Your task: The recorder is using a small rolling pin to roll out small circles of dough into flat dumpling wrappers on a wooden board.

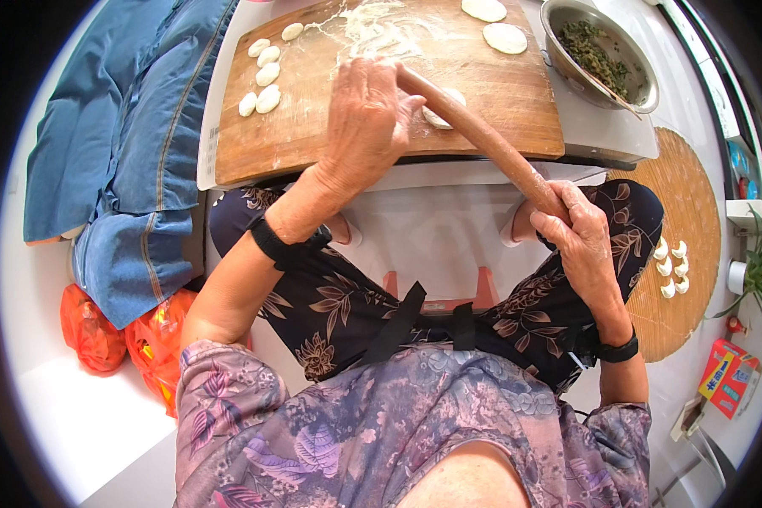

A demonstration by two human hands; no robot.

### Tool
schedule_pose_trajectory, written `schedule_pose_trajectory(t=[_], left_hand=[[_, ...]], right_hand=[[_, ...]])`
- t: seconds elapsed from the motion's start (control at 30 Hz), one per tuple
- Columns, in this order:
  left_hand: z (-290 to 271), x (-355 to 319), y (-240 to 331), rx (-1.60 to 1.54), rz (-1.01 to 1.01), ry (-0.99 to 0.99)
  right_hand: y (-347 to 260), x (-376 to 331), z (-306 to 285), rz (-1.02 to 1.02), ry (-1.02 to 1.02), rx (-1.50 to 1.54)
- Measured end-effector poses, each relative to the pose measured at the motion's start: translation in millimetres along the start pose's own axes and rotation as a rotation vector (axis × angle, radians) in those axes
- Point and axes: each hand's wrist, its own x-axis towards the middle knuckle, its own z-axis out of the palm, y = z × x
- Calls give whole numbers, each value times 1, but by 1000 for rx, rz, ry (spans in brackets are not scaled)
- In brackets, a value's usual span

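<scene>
A long wooden rolling pin [489, 140] slants above the near part of the floured wooden board [474, 63]. My left hand [366, 123] is closed at its far end, the fingertips partly hidden from me. Around the near end, my right hand [577, 237] is wrapped, above my right knee. Under the pin lies a round dough wrapper [443, 110], partly covered by it. Two more rolled wrappers [505, 38] rest at the board's far right. Several small flattened dough pieces [267, 74] sit at the left of the board.
A metal bowl of green filling [597, 59] with a stick in it stands right of the board. Several folded dumplings [672, 269] lie on a round woven mat [694, 212]. Blue denim cloth [135, 135] and orange bags [157, 339] are at left, a red box [731, 377] at right.
</scene>
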Motion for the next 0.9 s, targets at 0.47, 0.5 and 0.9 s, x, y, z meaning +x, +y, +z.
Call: schedule_pose_trajectory(t=[0.47, 0.5, 0.9], left_hand=[[40, 29, -40, 38, 240, -300], [42, 32, -39, 37, 242, -298], [13, 21, -30, 168, 319, -427]], right_hand=[[3, 30, -18, 29, 39, -217], [9, 35, -21, 8, 74, -287], [7, 7, -9, 28, -52, -396]])
